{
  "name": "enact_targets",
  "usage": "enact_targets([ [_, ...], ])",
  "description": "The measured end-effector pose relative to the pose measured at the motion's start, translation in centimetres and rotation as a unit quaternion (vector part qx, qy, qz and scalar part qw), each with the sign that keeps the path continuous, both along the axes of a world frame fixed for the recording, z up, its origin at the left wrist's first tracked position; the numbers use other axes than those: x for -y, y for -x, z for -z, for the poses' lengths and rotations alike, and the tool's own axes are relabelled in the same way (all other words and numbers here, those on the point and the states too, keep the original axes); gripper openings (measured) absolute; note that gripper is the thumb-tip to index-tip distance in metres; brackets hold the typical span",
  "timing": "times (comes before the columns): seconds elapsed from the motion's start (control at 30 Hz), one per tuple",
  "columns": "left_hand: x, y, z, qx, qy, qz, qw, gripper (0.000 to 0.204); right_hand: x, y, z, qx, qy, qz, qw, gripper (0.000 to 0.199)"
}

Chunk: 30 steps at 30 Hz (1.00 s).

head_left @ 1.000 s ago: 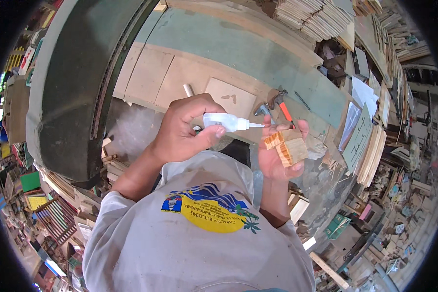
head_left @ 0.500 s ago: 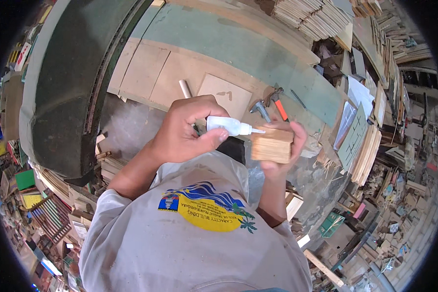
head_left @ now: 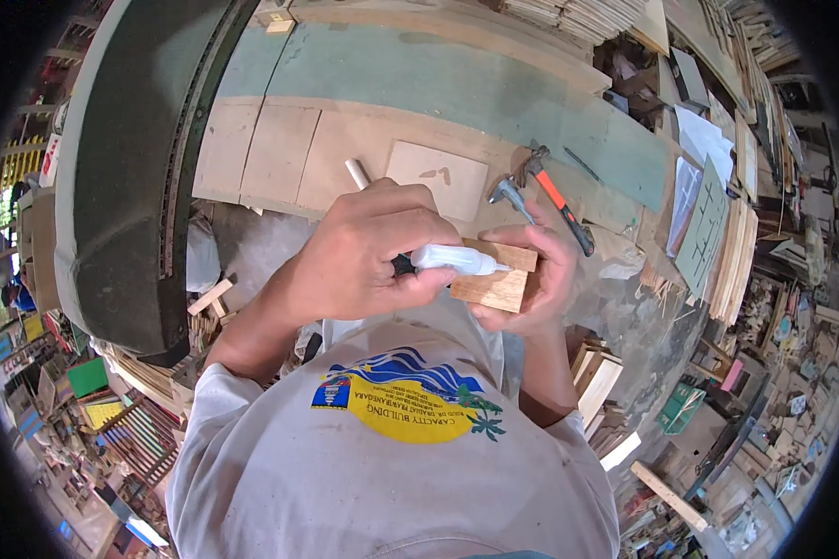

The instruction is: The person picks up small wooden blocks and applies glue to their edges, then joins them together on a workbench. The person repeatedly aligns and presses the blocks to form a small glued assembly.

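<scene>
A small white squeeze bottle with a narrow nozzle (head_left: 459, 260) is gripped between the thumb and fingers of my left hand (head_left: 375, 252). Its tip points right and meets, or nearly meets, the face of a small wooden block (head_left: 494, 291). Around the block's right side curl the fingers and thumb of my right hand (head_left: 547, 279). The block seems made of two pieces, with a line between them where the nozzle tip lies. Whether any liquid is coming out is too small to tell.
Beyond my hands stretches a workbench (head_left: 364, 70) with a pale flat board (head_left: 436, 177), an orange-handled hammer (head_left: 557, 196), a grey-headed tool (head_left: 510, 196) and a thin dark rod (head_left: 582, 163). A large dark green machine (head_left: 126, 177) stands at left. Stacked wood strips (head_left: 735, 252) are at right.
The block has turned in my right hand, so a different face shows. My left hand has brought the bottle's tip further over it. The whole view has shifted slightly.
</scene>
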State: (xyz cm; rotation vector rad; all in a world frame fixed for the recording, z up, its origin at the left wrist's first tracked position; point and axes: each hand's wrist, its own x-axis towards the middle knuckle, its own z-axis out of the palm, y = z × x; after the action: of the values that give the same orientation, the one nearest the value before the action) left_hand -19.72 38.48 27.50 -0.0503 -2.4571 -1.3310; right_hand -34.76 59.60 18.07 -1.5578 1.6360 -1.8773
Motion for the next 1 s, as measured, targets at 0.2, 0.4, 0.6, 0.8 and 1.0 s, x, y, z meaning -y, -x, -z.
enact_targets([
  [0.2, -0.1, 0.7, -0.8, -0.014, 0.040, 0.015, 0.999, 0.031, -0.3, 0.2, 0.5, -0.019, -0.006, 0.002, 1.000, 0.096],
  [0.4, -0.2, 1.2, -1.0, -0.017, 0.051, 0.011, 0.999, 0.032, -0.3, 0.3, 0.5, -0.022, -0.011, 0.009, 1.000, 0.097],
  [0.6, 0.3, 1.1, -1.3, 0.005, 0.078, 0.028, 0.997, 0.030, -0.2, -0.1, 0.3, 0.055, 0.019, -0.008, 0.998, 0.100],
  [0.8, 0.8, 0.6, -1.5, 0.014, 0.085, 0.019, 0.996, 0.030, -0.1, -0.2, 0.3, 0.096, 0.037, -0.004, 0.995, 0.100],
  [1.0, 0.9, 0.5, -1.2, -0.006, 0.070, 0.008, 0.997, 0.027, 0.0, -0.1, 0.3, 0.102, 0.044, -0.013, 0.994, 0.100],
])
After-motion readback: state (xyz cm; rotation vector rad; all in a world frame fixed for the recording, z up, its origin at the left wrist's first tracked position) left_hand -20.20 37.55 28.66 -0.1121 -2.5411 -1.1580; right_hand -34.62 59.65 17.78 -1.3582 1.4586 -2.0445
